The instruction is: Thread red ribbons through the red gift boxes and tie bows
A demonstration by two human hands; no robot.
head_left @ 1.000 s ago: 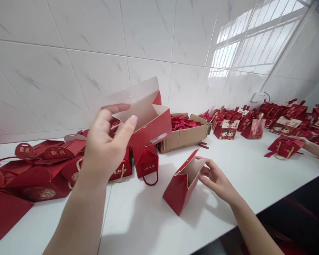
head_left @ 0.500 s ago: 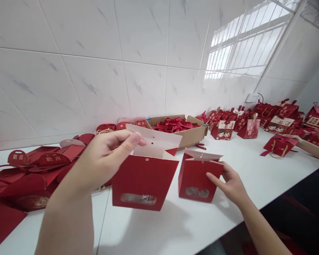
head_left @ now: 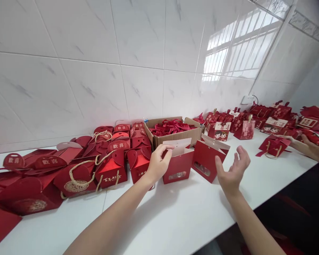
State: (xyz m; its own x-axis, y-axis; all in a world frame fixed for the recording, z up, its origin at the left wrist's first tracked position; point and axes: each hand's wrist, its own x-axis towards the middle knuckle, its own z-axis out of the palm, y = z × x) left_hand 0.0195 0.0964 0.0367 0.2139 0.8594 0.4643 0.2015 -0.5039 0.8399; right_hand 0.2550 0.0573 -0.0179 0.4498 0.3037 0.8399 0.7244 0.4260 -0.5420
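Two red paper gift boxes with pale insides and small clear windows stand side by side on the white table. At the upper left edge of the left gift box (head_left: pixel 178 166) is my left hand (head_left: pixel 159 163), its fingers closed around the edge. The right gift box (head_left: pixel 208 159) is turned at an angle, its top flaps raised and apart. Just to its right my right hand (head_left: pixel 232 173) is held up, fingers spread, holding nothing.
Behind the boxes a cardboard carton (head_left: pixel 179 136) holds red ribbons (head_left: pixel 172 126). Finished red boxes (head_left: pixel 110 173) with rope handles crowd the left. More decorated boxes (head_left: pixel 222 131) line the back right, where another person's hands (head_left: pixel 315 148) handle a red item.
The left gift box has gone from raised near the camera to the table, farther back. The right box has turned and moved slightly back; my right hand has let go of it.
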